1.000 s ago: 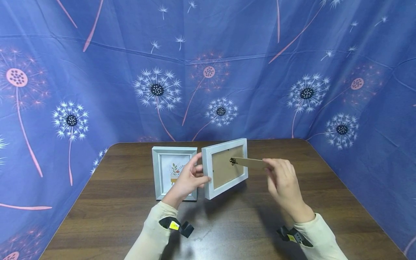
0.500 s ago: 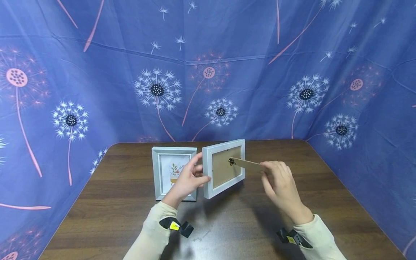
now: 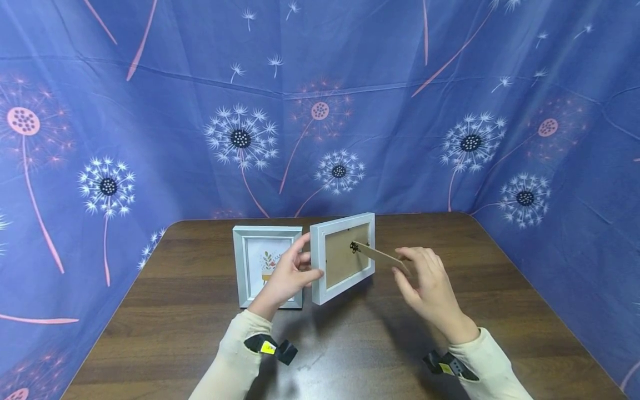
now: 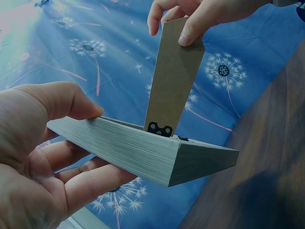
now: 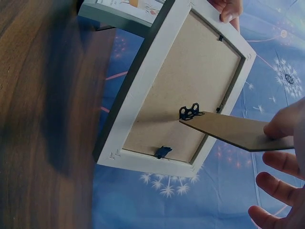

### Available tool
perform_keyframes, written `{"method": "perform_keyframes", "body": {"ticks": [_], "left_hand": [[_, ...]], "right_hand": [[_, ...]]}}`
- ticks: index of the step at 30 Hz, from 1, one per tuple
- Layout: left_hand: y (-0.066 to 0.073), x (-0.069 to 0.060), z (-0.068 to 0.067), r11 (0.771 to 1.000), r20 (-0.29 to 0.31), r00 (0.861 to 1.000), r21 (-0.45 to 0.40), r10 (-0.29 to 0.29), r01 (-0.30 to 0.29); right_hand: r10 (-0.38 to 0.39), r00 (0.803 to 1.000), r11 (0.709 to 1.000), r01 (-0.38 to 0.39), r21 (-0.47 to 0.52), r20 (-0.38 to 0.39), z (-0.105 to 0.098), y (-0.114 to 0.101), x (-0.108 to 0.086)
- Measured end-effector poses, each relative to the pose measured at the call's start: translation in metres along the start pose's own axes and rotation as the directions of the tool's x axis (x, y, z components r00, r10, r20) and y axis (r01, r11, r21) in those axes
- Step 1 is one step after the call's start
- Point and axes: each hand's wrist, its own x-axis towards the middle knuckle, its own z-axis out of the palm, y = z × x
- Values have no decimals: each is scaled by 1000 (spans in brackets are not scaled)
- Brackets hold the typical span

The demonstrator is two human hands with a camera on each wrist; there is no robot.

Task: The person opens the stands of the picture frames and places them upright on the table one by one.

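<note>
In the head view my left hand (image 3: 287, 275) grips the left edge of a picture frame (image 3: 318, 266), its back turned toward me and raised off the table. Thumb and fingers lie on opposite sides of the moulding. A flat stand leg (image 5: 228, 130) sticks out from the brown backing board (image 5: 164, 81), joined by a black hinge (image 5: 189, 111). My right hand (image 3: 432, 289) pinches the free end of this leg; the left wrist view shows the thumb on its near face. The front of the held frame is hidden.
A second picture frame (image 3: 241, 272) with a plant print stands upright behind my left hand. Both are over a dark wooden table (image 3: 175, 333). A blue dandelion-patterned cloth (image 3: 390, 83) hangs behind and beside the table.
The free end of the stand leg has swung downward, with my right hand shifting slightly left along with it. The held frame has turned slightly; my left hand keeps its grip.
</note>
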Motion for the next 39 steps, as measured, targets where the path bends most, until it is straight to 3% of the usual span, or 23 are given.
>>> {"method": "perform_keyframes", "body": {"ticks": [7,19,29,33,39], "left_hand": [[0,-1,1,1000,-4,1000,7,9,-9],[-3,-5,-5,991,37,994,75,105,-107],[-10,-5,-5,994,17,996,63,83,-84],[-7,-6,-4,993,21,995,65,98,-100],[3,-7,0,996,15,998,58,63,-63]], "right_hand": [[-3,1000,1000,3,0,9,-1,0,-1],[30,999,1000,-30,-4,17,-4,7,-3],[44,998,999,-44,-2,55,-5,6,-3],[37,998,999,-36,-19,46,-4,5,-2],[40,998,999,-39,-33,47,-3,3,-1]]}}
